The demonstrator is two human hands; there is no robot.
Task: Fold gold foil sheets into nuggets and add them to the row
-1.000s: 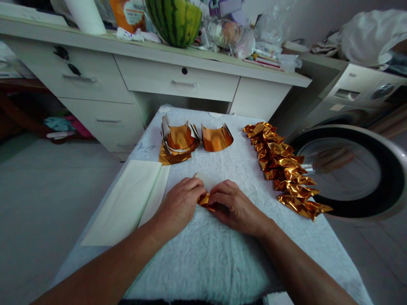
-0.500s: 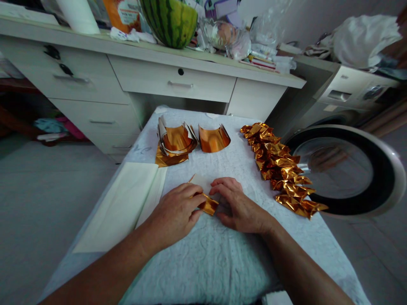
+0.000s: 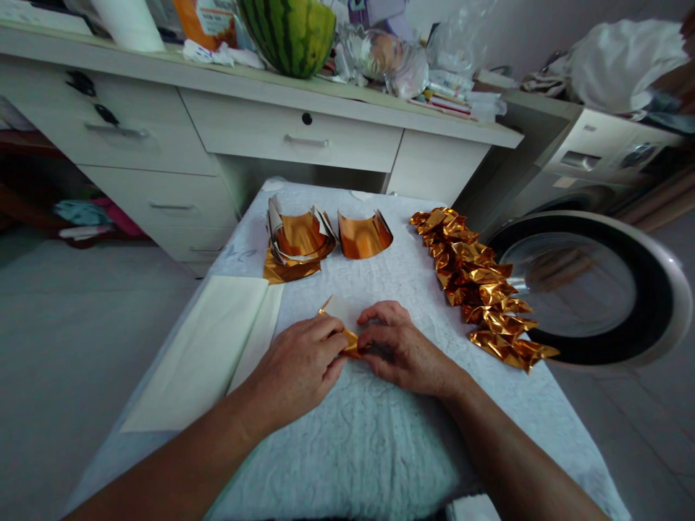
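Observation:
A sheet of gold foil paper (image 3: 351,343), pale on its other side, lies partly folded on the cloth-covered table between my hands. My left hand (image 3: 310,356) presses and grips its left part, thumb below and fingers above. At the right end, the fingertips and thumb of my right hand (image 3: 400,349) pinch the gold edge. Much of the sheet is hidden under my fingers. Beyond my hands sit a stack of curved gold foil sheets (image 3: 301,235) and a smaller curved stack (image 3: 365,235). Folded gold foil pieces (image 3: 478,278) form a row on the right.
Large cream paper sheets (image 3: 200,354) lie at the table's left side. Behind the table is a white drawer cabinet (image 3: 239,134) with a cut watermelon (image 3: 287,32) and plastic bags on top. An open washing machine door (image 3: 586,289) stands close to the right edge.
My right hand has moved slightly left and now pinches the foil's right end, which lay uncovered before. Less gold shows between my hands. My left hand has barely moved.

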